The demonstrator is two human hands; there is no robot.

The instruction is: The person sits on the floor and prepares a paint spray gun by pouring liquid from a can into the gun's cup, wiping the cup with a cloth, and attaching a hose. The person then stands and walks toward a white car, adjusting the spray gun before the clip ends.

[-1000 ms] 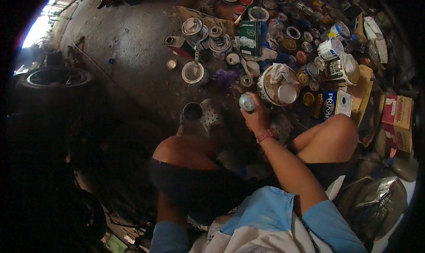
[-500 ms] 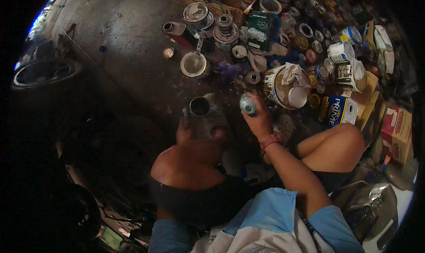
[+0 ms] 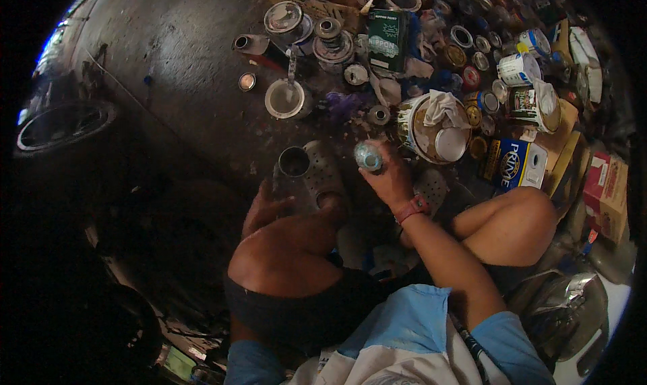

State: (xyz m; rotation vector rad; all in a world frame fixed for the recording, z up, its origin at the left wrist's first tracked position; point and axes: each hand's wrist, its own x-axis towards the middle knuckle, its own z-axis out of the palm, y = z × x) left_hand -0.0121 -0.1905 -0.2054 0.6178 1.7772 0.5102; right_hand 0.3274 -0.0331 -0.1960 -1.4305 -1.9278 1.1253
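Observation:
My right hand (image 3: 391, 181), with a red band on its wrist, is closed around a small bottle (image 3: 368, 156). The bottle looks clear, with a pale bluish-green tint, and its mouth points up. Past my raised left knee, my left hand (image 3: 265, 210) has its fingers apart, with nothing seen in them. Just beyond that hand stands a round, dark-mouthed cup (image 3: 294, 161), next to the grey perforated clog (image 3: 323, 173) on my left foot. Farther off is a pale-rimmed pot (image 3: 284, 99) with a stick-like tool (image 3: 291, 67) leaning in it.
Paint-stained tins (image 3: 332, 48), a green rectangular can (image 3: 387, 40) and a large drippy bucket (image 3: 435, 129) with a rag on it stand beyond my hands. A blue box-shaped can (image 3: 519, 164) and a carton (image 3: 606, 189) are at the right. A tyre-like ring (image 3: 67, 125) lies far left.
My left hand has drawn back slightly toward me and its fingers have spread. My right hand still holds the bottle, now a little farther left. The whole view has shifted slightly.

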